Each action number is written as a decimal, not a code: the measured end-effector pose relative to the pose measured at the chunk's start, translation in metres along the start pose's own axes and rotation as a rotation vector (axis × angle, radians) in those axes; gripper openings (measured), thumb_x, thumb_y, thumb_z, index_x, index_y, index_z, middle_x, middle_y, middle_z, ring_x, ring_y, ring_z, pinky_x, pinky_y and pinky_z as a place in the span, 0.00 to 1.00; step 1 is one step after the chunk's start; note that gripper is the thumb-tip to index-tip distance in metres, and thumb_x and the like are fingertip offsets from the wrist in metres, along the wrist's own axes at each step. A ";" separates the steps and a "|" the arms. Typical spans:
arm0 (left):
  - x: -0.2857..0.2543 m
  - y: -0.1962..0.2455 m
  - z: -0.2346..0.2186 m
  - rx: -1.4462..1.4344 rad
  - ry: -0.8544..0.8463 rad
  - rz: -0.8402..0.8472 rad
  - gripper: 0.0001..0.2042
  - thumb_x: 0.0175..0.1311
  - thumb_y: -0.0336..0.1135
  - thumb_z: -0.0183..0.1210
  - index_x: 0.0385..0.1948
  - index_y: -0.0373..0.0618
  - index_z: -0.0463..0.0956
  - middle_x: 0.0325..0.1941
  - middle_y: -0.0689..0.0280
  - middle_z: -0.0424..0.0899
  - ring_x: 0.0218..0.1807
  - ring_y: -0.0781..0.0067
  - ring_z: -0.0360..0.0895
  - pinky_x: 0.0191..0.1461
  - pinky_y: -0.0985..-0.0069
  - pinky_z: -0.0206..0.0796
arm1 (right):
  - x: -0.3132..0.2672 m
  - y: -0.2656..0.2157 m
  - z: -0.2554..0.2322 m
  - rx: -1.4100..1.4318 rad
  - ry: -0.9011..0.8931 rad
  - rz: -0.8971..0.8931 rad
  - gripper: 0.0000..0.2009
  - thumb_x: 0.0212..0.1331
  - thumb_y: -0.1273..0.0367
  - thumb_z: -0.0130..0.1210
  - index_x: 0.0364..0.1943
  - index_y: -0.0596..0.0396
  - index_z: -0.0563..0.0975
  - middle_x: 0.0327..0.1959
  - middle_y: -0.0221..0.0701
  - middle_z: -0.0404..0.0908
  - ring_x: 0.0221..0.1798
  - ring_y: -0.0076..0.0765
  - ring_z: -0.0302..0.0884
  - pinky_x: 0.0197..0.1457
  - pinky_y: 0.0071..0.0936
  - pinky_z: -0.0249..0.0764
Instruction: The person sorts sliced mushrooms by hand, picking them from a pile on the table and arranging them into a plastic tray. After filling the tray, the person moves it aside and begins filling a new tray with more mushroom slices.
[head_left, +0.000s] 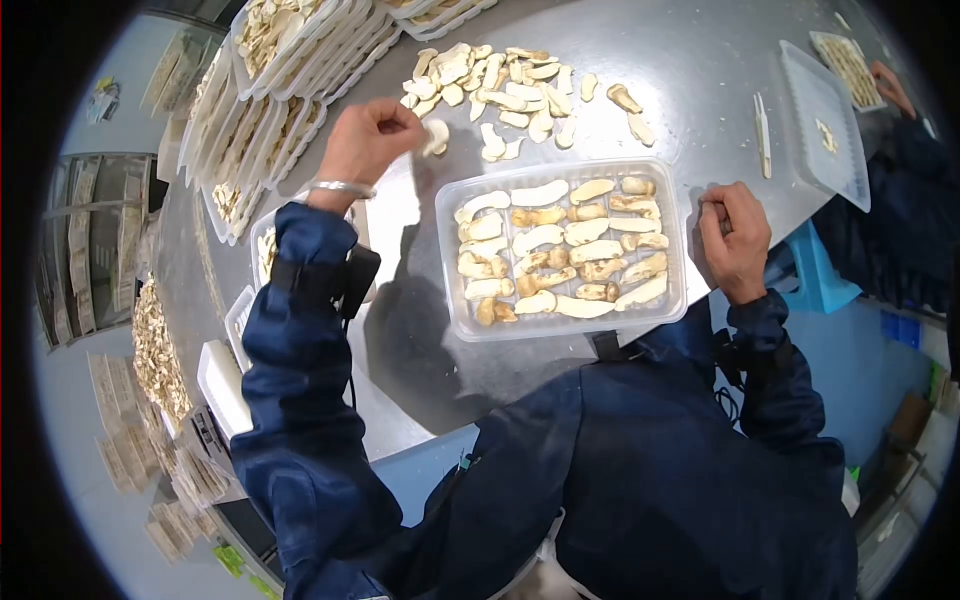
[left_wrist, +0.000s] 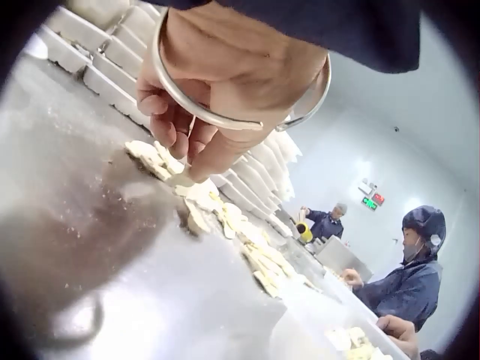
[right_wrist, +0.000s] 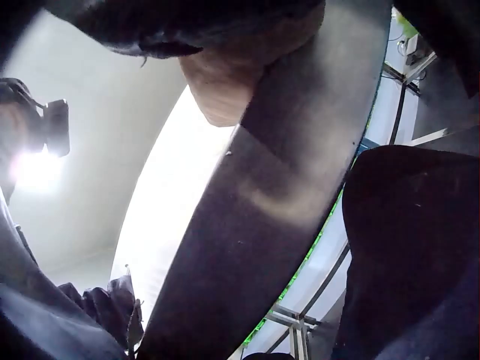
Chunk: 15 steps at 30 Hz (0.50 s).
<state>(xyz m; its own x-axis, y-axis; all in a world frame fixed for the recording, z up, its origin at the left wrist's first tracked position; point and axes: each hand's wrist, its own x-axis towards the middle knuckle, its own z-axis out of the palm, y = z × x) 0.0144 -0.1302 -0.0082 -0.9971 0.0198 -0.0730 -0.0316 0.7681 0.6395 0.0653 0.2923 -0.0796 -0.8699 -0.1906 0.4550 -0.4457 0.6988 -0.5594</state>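
Observation:
My left hand (head_left: 368,150), with a silver bangle at its wrist, pinches a pale mushroom slice (head_left: 436,137) left of the loose slices. In the left wrist view, thumb and fingertips of the left hand (left_wrist: 217,90) meet at a pale slice (left_wrist: 180,178) low over the metal table. A clear plastic tray (head_left: 448,290) in front of my body holds rows of cream and brown mushroom slices. Just right of it my right hand (head_left: 737,242) rests on the table, fingers loosely curled, with no held item visible. The right wrist view shows only part of the right hand (right_wrist: 225,90).
Loose slices (head_left: 520,90) lie behind the tray. Stacked filled trays (head_left: 300,60) stand at the back left. White tweezers (head_left: 763,135) and another clear tray (head_left: 815,120) are at the right, near another person's hand (head_left: 893,88). A blue stool (head_left: 822,270) stands beyond the table's edge.

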 end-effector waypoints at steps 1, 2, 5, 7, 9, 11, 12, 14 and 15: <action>-0.011 0.010 -0.006 -0.050 -0.099 0.050 0.03 0.59 0.28 0.66 0.30 0.39 0.84 0.28 0.72 0.84 0.32 0.86 0.75 0.39 0.83 0.67 | 0.000 0.000 0.000 0.005 0.002 0.005 0.02 0.55 0.77 0.56 0.31 0.56 0.77 0.25 0.33 0.73 0.27 0.40 0.71 0.36 0.35 0.64; -0.021 0.017 -0.005 -0.124 -0.158 0.054 0.03 0.58 0.28 0.67 0.29 0.39 0.83 0.28 0.72 0.83 0.31 0.86 0.74 0.39 0.83 0.66 | -0.001 0.001 0.001 0.011 0.003 0.009 0.02 0.55 0.77 0.56 0.31 0.56 0.77 0.25 0.32 0.73 0.28 0.40 0.71 0.36 0.35 0.65; -0.039 0.028 0.009 -0.114 -0.250 0.090 0.06 0.56 0.29 0.69 0.28 0.37 0.83 0.28 0.69 0.83 0.31 0.82 0.78 0.36 0.80 0.71 | -0.001 0.001 0.001 -0.008 0.004 0.008 0.02 0.55 0.77 0.56 0.31 0.55 0.77 0.26 0.32 0.73 0.28 0.40 0.72 0.36 0.36 0.65; -0.044 0.030 0.022 -0.071 -0.229 0.041 0.06 0.53 0.30 0.69 0.27 0.38 0.83 0.26 0.67 0.82 0.30 0.79 0.78 0.36 0.78 0.71 | 0.000 0.001 0.001 0.002 0.004 -0.002 0.02 0.54 0.77 0.57 0.31 0.55 0.77 0.26 0.32 0.73 0.28 0.40 0.72 0.37 0.36 0.65; -0.046 0.029 0.031 -0.054 -0.213 -0.006 0.06 0.52 0.30 0.69 0.27 0.38 0.83 0.27 0.66 0.82 0.29 0.77 0.78 0.35 0.77 0.70 | -0.001 0.002 0.000 -0.005 0.006 -0.006 0.03 0.54 0.77 0.57 0.31 0.55 0.77 0.26 0.32 0.73 0.28 0.40 0.72 0.37 0.36 0.65; -0.048 0.029 0.034 0.006 -0.173 0.002 0.06 0.52 0.31 0.68 0.27 0.38 0.83 0.27 0.65 0.82 0.29 0.75 0.78 0.35 0.76 0.70 | -0.001 0.002 0.001 -0.020 0.004 -0.014 0.03 0.54 0.77 0.56 0.31 0.55 0.77 0.26 0.32 0.73 0.28 0.40 0.72 0.37 0.36 0.65; -0.049 0.029 0.035 0.026 -0.166 0.023 0.06 0.52 0.30 0.69 0.27 0.38 0.83 0.27 0.67 0.81 0.28 0.78 0.76 0.34 0.77 0.68 | -0.001 0.002 0.001 -0.017 0.003 -0.010 0.03 0.54 0.77 0.56 0.31 0.55 0.77 0.26 0.32 0.73 0.28 0.40 0.72 0.37 0.36 0.65; -0.050 0.029 0.036 0.065 -0.155 0.069 0.05 0.53 0.29 0.69 0.28 0.39 0.83 0.26 0.71 0.78 0.28 0.83 0.71 0.33 0.80 0.65 | -0.001 0.002 0.001 -0.014 0.001 0.001 0.03 0.55 0.77 0.56 0.31 0.55 0.77 0.26 0.32 0.73 0.28 0.40 0.72 0.37 0.36 0.65; -0.050 0.029 0.036 0.082 -0.142 0.089 0.06 0.53 0.29 0.69 0.29 0.39 0.83 0.26 0.71 0.77 0.28 0.83 0.70 0.32 0.80 0.64 | -0.001 0.001 0.001 -0.011 0.000 0.003 0.03 0.55 0.77 0.56 0.31 0.55 0.77 0.26 0.32 0.73 0.28 0.40 0.72 0.37 0.36 0.65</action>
<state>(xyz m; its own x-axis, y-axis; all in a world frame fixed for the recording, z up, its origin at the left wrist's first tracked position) 0.0656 -0.0853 -0.0138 -0.9758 0.1757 -0.1302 0.0677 0.8090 0.5839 0.0654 0.2925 -0.0813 -0.8713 -0.1883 0.4532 -0.4407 0.7067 -0.5535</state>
